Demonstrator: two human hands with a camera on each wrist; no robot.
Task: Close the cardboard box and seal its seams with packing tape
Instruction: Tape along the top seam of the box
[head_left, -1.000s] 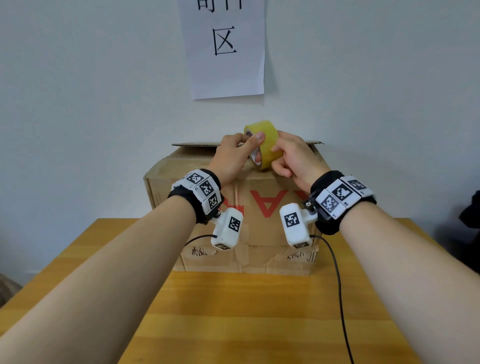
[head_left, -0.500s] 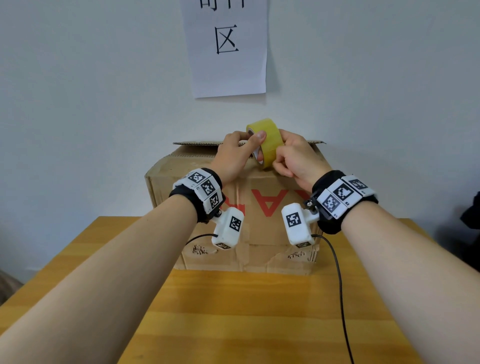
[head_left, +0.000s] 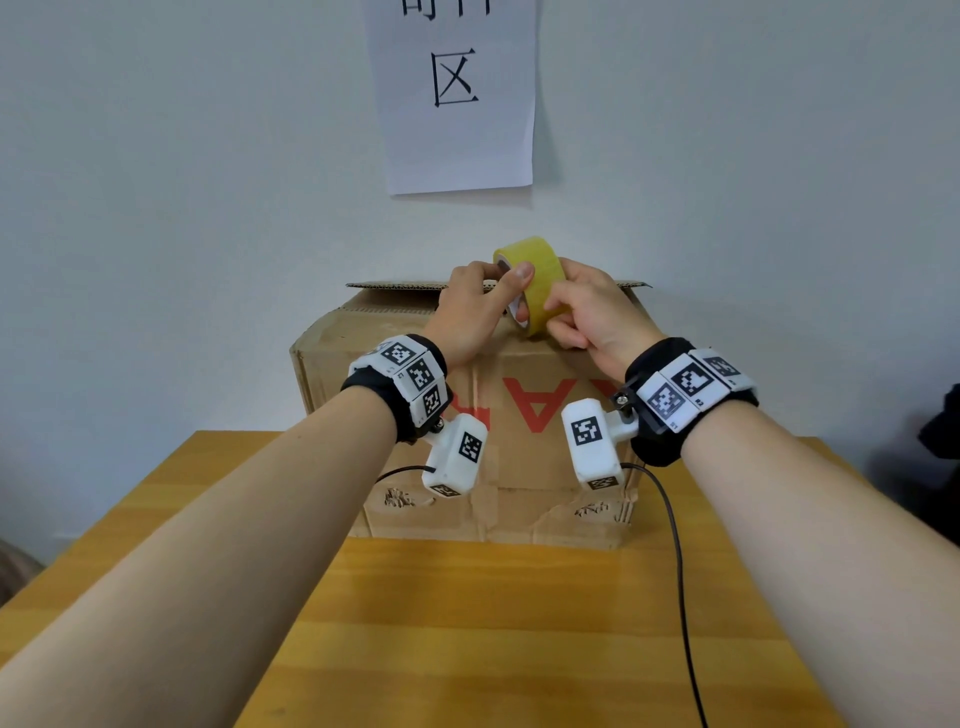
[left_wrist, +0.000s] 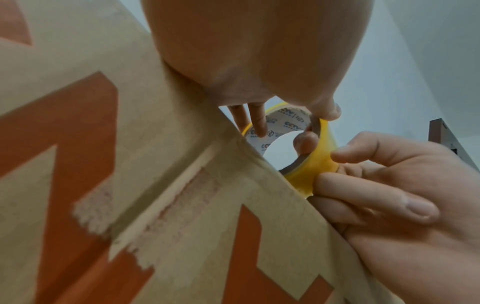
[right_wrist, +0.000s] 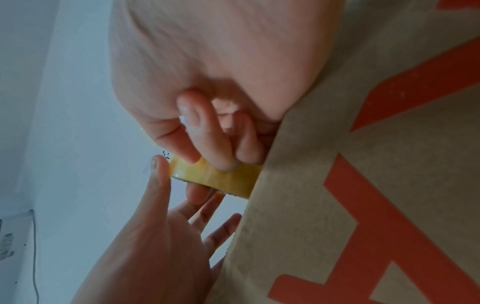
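Note:
A brown cardboard box (head_left: 524, 467) with red print stands on the table against the wall. The corrugated edge of a flap shows along its top. Both hands hold a yellow roll of packing tape (head_left: 535, 270) over the near top edge of the box. My left hand (head_left: 511, 291) grips the roll, thumb on the outer band and fingers (left_wrist: 259, 125) inside the core. My right hand (head_left: 563, 317) pinches the outer band with curled fingers (right_wrist: 207, 148). In the wrist views the roll (left_wrist: 322, 164) (right_wrist: 215, 178) sits just above the box wall (left_wrist: 155, 164) (right_wrist: 363, 185). No free tape end is visible.
The wooden table (head_left: 467, 634) stretches from the box toward me. A paper sign (head_left: 457, 93) hangs on the white wall behind. A black cable (head_left: 678, 561) trails from my right wrist across the table. Something dark (head_left: 943, 431) sits at the right edge.
Both hands stay on the roll above the box. The right fingers have shifted slightly on the band.

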